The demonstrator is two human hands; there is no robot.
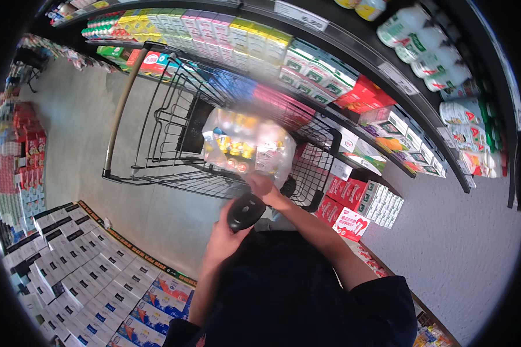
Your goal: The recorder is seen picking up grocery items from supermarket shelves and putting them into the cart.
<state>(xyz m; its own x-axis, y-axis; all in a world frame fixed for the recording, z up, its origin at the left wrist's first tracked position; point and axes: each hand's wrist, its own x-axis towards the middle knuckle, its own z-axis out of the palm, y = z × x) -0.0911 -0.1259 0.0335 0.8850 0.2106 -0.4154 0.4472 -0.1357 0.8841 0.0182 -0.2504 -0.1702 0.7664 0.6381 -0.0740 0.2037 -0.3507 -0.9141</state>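
My left hand (225, 240) grips a black handheld barcode scanner (245, 211), held close in front of my body. Farther out, my right hand (262, 189) grasps the near edge of a clear plastic bag (282, 152); blur and the bag partly hide its fingertips. Small bottles with yellow labels (234, 149) show through the plastic, and a white printed panel is beside them. The bag appears over the basket of a black wire shopping cart (191, 184); how much of it rests on the wire I cannot tell.
The cart's push handle (123, 104) points left. Shelves of drink cartons (212, 26) and bottles (434, 52) run along the far side and right. Stacked white boxes (100, 277) stand at lower left. Red cartons (341, 199) sit low beyond the cart. Grey floor (82, 117) stretches left.
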